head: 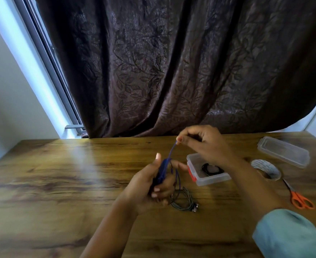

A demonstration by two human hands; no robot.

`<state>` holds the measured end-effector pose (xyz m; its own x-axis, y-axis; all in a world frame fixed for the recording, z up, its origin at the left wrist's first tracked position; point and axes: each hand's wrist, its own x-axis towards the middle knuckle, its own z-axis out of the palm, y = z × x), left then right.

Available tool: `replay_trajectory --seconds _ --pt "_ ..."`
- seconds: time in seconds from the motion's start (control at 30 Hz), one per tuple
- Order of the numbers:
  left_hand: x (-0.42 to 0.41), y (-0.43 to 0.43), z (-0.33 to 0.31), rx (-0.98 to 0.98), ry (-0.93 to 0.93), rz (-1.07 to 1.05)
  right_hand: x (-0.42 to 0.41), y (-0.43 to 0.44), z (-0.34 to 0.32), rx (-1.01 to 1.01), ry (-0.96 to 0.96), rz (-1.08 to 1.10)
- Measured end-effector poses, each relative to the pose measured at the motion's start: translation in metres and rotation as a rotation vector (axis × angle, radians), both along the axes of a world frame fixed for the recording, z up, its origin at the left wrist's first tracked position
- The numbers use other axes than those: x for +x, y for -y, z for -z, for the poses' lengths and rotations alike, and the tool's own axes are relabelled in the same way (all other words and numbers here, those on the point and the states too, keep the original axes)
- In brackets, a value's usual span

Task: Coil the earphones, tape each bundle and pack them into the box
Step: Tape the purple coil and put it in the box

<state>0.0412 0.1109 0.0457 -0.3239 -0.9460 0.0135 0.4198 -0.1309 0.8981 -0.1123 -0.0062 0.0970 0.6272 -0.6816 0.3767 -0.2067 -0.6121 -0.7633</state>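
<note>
Above our wooden surface (60, 174), our left hand (153, 185) grips coiled blue earphones (162, 173); our right hand (202, 142), raised beyond it, pinches their cord.

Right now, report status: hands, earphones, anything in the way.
Left hand grips blue coil; right hand pinches its cord end. Grey earphones lie on table. Black bundle in box. Nothing blocking box.

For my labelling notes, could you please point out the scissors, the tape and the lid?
scissors (294, 196): head view, top of the orange handles.
tape (261, 164): head view, white band of the roll.
lid (283, 151): head view, middle of its clear top.
</note>
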Motion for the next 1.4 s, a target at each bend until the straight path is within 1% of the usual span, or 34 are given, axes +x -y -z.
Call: replay_trajectory --seconds 0.07,0.1,0.17,0.23,0.3,0.4,0.43,0.5,0.57,0.6,0.67,0.7,0.73,0.87,1.0,1.1,1.17,1.27,1.3,1.33,1.4 --pt "0.000 0.000 -0.006 -0.042 -0.190 0.020 0.011 0.000 0.020 0.103 0.054 0.022" --pt "0.000 0.000 -0.008 -0.058 -0.273 0.008 0.017 -0.003 0.031 0.164 0.050 0.012" --pt "0.000 0.001 -0.013 -0.066 -0.387 -0.095 0.025 -0.012 0.050 0.235 -0.038 -0.004" --pt "0.000 0.004 -0.015 -0.068 -0.409 -0.267 0.031 -0.024 0.063 0.270 -0.100 -0.041" --pt "0.002 0.007 -0.013 -0.064 -0.430 -0.406 0.033 -0.039 0.067 0.285 -0.109 -0.074" --pt "0.009 0.011 -0.005 -0.029 -0.446 -0.524 0.034 -0.053 0.068 0.253 -0.120 -0.068" --pt "0.010 0.012 -0.003 -0.026 -0.438 -0.554 0.033 -0.056 0.068 0.217 -0.149 -0.059" --pt "0.010 0.014 0.000 -0.021 -0.382 -0.619 0.033 -0.063 0.067 0.078 -0.260 -0.047" --pt "0.008 0.015 0.001 -0.019 -0.263 -0.683 0.033 -0.069 0.066 -0.105 -0.393 0.000" --pt "0.007 0.016 0.002 -0.025 -0.185 -0.710 0.032 -0.070 0.064 -0.209 -0.425 0.032" --pt "0.007 0.016 0.004 -0.033 -0.035 -0.750 0.031 -0.071 0.058 -0.410 -0.423 0.034" --pt "0.006 0.015 0.004 -0.032 0.020 -0.753 0.030 -0.071 0.054 -0.462 -0.404 0.009" --pt "0.004 0.014 0.004 -0.030 0.067 -0.741 0.030 -0.071 0.049 -0.464 -0.386 -0.026" --pt "-0.004 0.012 0.004 -0.019 0.240 -0.693 0.027 -0.060 0.040 -0.376 -0.307 -0.143" --pt "-0.004 0.011 0.012 0.095 0.275 -0.727 0.028 -0.047 0.043 -0.225 -0.333 -0.160" --pt "-0.003 0.010 0.010 0.079 0.299 -0.650 0.029 -0.041 0.042 -0.205 -0.198 -0.205" --pt "-0.002 0.009 0.007 0.083 0.280 -0.594 0.028 -0.036 0.044 -0.171 -0.117 -0.218" --pt "-0.003 0.006 0.008 0.151 0.234 -0.506 0.029 -0.032 0.052 -0.195 -0.116 -0.165" --pt "-0.005 0.005 0.010 0.186 0.199 -0.484 0.029 -0.030 0.054 -0.169 -0.121 -0.150" --pt "-0.007 0.004 0.010 0.219 0.142 -0.469 0.029 -0.029 0.053 -0.102 -0.124 -0.159" --pt "-0.011 0.004 0.010 0.263 0.005 -0.456 0.027 -0.030 0.050 0.089 -0.111 -0.254"
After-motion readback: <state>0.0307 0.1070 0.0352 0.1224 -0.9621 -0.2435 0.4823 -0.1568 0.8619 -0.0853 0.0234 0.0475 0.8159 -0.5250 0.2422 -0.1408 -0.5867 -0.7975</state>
